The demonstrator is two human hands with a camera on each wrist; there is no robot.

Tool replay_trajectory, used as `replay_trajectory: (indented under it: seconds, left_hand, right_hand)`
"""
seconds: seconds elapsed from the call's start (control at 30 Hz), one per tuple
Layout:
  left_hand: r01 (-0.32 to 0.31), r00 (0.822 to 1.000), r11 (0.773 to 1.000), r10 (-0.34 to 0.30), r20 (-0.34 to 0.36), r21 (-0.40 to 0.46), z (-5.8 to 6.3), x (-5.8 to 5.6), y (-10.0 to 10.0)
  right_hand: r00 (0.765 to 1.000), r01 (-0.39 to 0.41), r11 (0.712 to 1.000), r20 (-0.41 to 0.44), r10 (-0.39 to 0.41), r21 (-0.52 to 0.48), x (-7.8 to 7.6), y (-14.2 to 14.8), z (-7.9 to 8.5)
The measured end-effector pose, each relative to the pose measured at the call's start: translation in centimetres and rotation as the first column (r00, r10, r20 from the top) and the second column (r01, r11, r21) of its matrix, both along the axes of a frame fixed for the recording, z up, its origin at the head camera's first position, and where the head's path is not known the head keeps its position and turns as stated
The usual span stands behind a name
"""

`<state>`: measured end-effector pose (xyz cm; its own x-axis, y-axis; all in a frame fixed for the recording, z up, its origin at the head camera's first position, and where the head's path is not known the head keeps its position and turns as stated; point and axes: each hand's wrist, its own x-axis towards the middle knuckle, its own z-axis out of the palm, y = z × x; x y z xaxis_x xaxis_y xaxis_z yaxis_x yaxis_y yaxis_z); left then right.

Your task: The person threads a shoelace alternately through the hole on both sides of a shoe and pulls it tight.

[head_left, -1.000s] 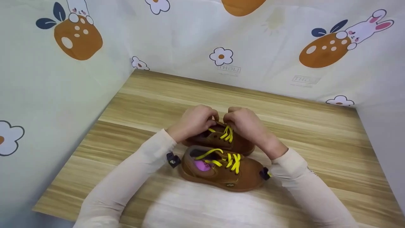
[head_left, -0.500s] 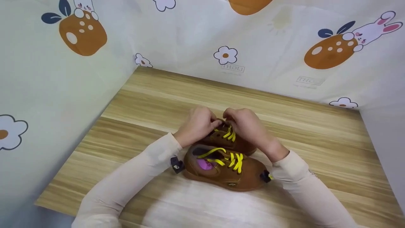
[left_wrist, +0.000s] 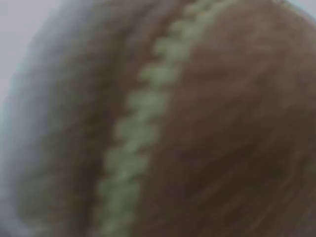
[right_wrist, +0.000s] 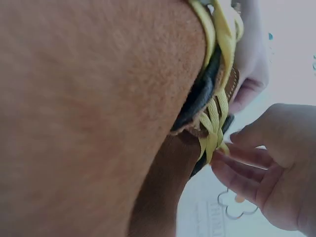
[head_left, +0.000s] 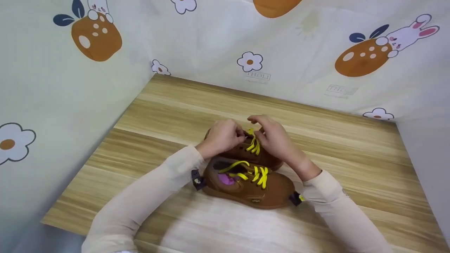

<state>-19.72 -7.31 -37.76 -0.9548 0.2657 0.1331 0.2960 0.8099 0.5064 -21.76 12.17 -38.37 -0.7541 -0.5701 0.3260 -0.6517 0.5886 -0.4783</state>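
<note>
Two brown shoes with yellow laces lie side by side in the head view. Both hands are over the far shoe (head_left: 235,153), at its lacing. My left hand (head_left: 223,137) has curled fingers and pinches a shoelace end at the shoe's opening; the fingers mostly cover it. My right hand (head_left: 276,138) has its thumb and fingers parted beside the crossed laces (head_left: 254,146). In the right wrist view the fingers of that right hand (right_wrist: 276,168) are loosely bent, fingertips right at the yellow lace (right_wrist: 213,131), with the left hand (right_wrist: 254,64) beyond.
The near shoe (head_left: 277,191) lies in front, its loose lace (head_left: 235,166) over the opening and a purple insole (head_left: 226,180) inside. Both wrist cameras sit close to it. Wood-patterned table (head_left: 351,147); printed cloth walls (head_left: 207,45) stand at the back and sides.
My right hand's fingers have parted and lifted from the far shoe's lacing, where they were gripping. My left hand stays at the opening, shifted slightly right since a second ago.
</note>
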Motion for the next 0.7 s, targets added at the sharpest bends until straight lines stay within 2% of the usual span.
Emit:
replay_trajectory:
  seconds: [0.07, 0.17, 0.27, 0.33, 0.4, 0.53, 0.7]
  left_hand:
    - [0.046, 0.998, 0.999, -0.047, 0.048, 0.020, 0.8, 0.2, -1.0]
    - [0.084, 0.990, 0.994, -0.091, 0.112, 0.068, 2.5, 0.9, -3.0]
    - [0.074, 0.983, 0.988, -0.095, 0.158, 0.132, 4.1, 1.7, -5.5]
    - [0.078, 0.980, 0.985, -0.104, 0.171, 0.151, 4.7, 2.1, -6.9]
    - [0.097, 0.975, 0.984, -0.124, 0.184, 0.152, 4.7, 2.3, -7.7]
    - [0.131, 0.966, 0.979, -0.162, 0.201, 0.158, 3.6, 2.4, -8.3]
    - [0.132, 0.969, 0.961, -0.177, 0.171, 0.243, 2.6, 2.2, -7.9]
  right_hand:
    - [0.995, -0.002, 0.999, 0.099, 0.006, -0.039, 0.3, 1.0, -0.3]
    - [0.969, -0.020, 1.000, 0.246, 0.020, -0.003, 0.9, 2.6, -0.8]
    - [0.956, -0.066, 0.994, 0.291, 0.038, 0.087, 1.2, 3.4, -1.2]
    - [0.961, -0.083, 0.989, 0.272, 0.047, 0.123, 1.3, 3.6, -1.4]
    - [0.967, -0.083, 0.987, 0.251, 0.046, 0.138, 1.3, 3.7, -1.6]
    - [0.968, -0.077, 0.987, 0.248, 0.041, 0.138, 1.3, 3.8, -1.9]
    - [0.966, -0.060, 0.991, 0.257, 0.027, 0.123, 1.6, 3.9, -1.7]
